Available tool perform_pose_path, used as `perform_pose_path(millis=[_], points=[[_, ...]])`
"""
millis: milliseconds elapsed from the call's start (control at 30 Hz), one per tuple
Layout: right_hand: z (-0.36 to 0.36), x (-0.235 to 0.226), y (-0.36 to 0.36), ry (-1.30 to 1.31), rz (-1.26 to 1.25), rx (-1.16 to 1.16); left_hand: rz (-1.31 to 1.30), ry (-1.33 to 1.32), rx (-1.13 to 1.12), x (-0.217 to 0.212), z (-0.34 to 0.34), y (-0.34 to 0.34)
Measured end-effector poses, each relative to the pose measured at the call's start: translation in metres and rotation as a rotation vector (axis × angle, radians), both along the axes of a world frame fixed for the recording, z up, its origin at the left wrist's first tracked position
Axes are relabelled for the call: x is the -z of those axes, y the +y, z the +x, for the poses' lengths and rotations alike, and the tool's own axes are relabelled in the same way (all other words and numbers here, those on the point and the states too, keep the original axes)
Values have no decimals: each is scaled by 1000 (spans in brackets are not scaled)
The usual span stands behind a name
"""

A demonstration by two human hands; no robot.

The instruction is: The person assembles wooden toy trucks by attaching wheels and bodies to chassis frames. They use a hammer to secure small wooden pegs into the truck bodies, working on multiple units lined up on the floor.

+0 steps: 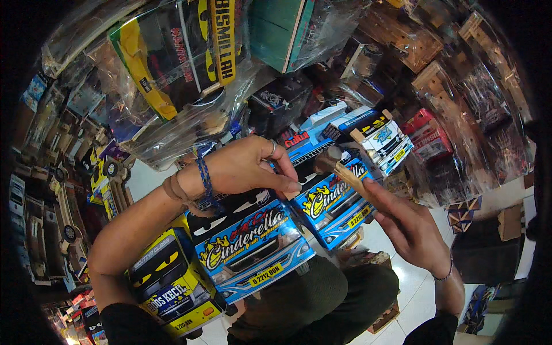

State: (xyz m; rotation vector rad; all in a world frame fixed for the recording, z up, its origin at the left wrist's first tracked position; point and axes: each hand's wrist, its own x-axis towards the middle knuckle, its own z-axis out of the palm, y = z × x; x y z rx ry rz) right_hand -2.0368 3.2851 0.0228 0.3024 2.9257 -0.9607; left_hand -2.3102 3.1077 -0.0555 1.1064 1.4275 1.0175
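Head view, looking down: I see my left hand point(247, 167) resting on top of a blue toy truck cab point(253, 244) in my lap, fingers curled together with the fingertips pinched at the cab's upper right corner; what they pinch is too small for me to tell. My right hand point(408, 227) is clamped around the wooden handle of a small hammer point(339, 167), its head raised just beside the left fingertips. A second blue toy truck point(333, 201) sits directly behind the first. A yellow and black toy truck point(169, 282) lies beneath my left forearm. Plastic-wrapped toy trucks point(184, 63) are stacked all around.
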Motion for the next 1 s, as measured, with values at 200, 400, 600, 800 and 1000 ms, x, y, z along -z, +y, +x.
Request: perform_pose_path(millis=[200,400,600,800,1000], points=[[-4,-2,0,-23,78,-42,36,-1,10,4,-1,-1],[-6,-3,-3,102,86,-68,26,12,16,5,-4,1],[-6,-6,-4,46,81,-49,42,18,23,6,-5,1],[-8,-9,-4,-26,100,-82,33,27,22,5,-5,1],[-8,-12,-3,20,76,-96,20,22,19,3,-5,0]])
